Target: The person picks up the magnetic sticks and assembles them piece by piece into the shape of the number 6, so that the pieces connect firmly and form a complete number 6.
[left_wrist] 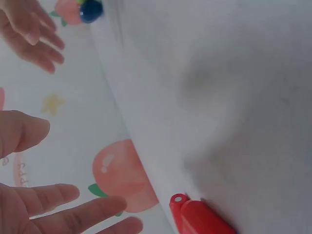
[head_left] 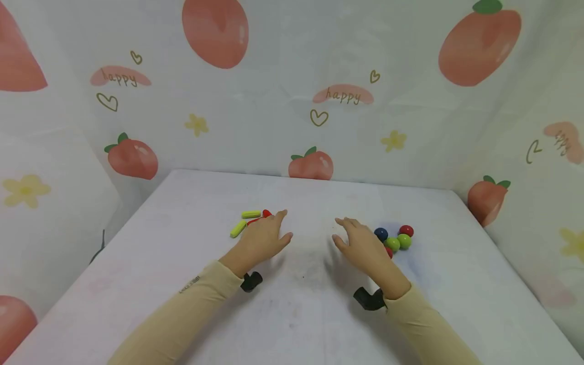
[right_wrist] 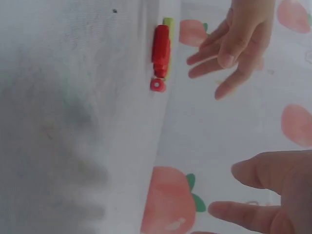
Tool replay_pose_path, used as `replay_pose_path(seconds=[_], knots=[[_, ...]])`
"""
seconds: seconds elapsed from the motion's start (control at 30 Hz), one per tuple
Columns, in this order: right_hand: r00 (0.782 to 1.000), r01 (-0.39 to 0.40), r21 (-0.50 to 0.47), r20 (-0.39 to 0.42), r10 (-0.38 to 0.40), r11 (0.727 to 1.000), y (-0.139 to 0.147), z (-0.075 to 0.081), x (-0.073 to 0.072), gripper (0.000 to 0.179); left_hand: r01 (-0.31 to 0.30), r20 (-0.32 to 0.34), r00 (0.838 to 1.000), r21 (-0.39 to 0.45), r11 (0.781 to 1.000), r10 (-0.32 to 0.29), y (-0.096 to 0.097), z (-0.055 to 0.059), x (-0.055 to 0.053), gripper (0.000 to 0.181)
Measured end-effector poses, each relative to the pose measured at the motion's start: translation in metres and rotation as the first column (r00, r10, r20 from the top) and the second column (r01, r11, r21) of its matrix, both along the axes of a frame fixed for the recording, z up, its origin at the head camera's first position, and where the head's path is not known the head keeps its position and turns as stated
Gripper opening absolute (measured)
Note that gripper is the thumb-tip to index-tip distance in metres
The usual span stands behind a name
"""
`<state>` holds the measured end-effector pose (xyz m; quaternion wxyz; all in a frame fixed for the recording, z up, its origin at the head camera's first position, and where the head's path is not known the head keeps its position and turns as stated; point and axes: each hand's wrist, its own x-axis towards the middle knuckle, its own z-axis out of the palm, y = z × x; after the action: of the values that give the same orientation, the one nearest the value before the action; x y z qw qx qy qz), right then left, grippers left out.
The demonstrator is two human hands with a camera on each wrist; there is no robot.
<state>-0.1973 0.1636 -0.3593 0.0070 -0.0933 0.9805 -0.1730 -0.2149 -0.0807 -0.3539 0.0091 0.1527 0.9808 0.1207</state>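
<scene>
My left hand (head_left: 261,238) hovers over the table with its fingers spread and nothing in them. Beneath and beyond it lie red pieces (head_left: 267,213), partly hidden by the hand, and two yellow-green sticks (head_left: 238,228). In the right wrist view the red pieces (right_wrist: 161,51) look like short blocks, one with a round hole in its end. My right hand (head_left: 365,248), its fingers extended and holding nothing, is left of a cluster of glossy balls: a dark blue ball (head_left: 380,233), green balls (head_left: 404,241) and red balls (head_left: 406,231), one partly behind the hand.
A white-covered table (head_left: 296,314) spreads under both arms. Behind it hangs a white cloth (head_left: 264,121) printed with peaches, hearts and flowers. A black wrist camera (head_left: 252,281) sits below the left wrist, another black camera (head_left: 368,299) below the right.
</scene>
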Motion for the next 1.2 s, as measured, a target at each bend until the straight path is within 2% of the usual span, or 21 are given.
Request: replay_pose_path(seconds=[0.1, 0.27, 0.37, 0.53, 0.73, 0.83, 1.0, 1.2], knots=[[1.000, 0.022, -0.120, 0.015, -0.020, 0.993, 0.008, 0.005, 0.003, 0.049, -0.015, 0.048, 0.999, 0.073, 0.997, 0.012, -0.005, 0.007, -0.001, 0.058], [1.000, -0.008, -0.254, -0.026, 0.001, 0.967, 0.025, 0.017, 0.007, 0.043, -0.018, 0.058, 0.998, 0.200, 0.980, 0.006, -0.019, 0.016, -0.006, 0.052], [0.998, -0.031, -0.283, -0.057, 0.016, 0.959, 0.038, 0.025, 0.007, 0.041, -0.042, 0.094, 0.995, 0.297, 0.954, 0.015, -0.031, 0.020, -0.011, 0.052], [0.996, -0.050, -0.318, -0.085, 0.024, 0.947, 0.057, 0.033, 0.007, 0.039, -0.123, 0.181, 0.982, 0.430, 0.894, 0.048, -0.053, 0.021, -0.018, 0.053], [0.992, -0.074, -0.368, -0.119, 0.032, 0.927, 0.074, 0.022, 0.008, 0.037, -0.167, 0.198, 0.977, 0.494, 0.853, 0.077, -0.073, 0.008, -0.024, 0.048], [0.992, -0.073, -0.373, -0.127, 0.027, 0.925, 0.079, 0.012, 0.008, 0.036, -0.172, 0.195, 0.977, 0.508, 0.844, 0.082, -0.080, 0.000, -0.025, 0.045], [0.991, -0.034, -0.369, -0.130, -0.016, 0.929, 0.086, -0.003, 0.011, 0.037, -0.175, 0.210, 0.975, 0.499, 0.849, 0.078, -0.083, -0.012, -0.024, 0.041], [0.992, 0.028, -0.380, -0.102, -0.072, 0.925, 0.092, -0.016, 0.015, 0.036, -0.212, 0.290, 0.954, 0.466, 0.859, 0.078, -0.080, -0.023, -0.023, 0.037]])
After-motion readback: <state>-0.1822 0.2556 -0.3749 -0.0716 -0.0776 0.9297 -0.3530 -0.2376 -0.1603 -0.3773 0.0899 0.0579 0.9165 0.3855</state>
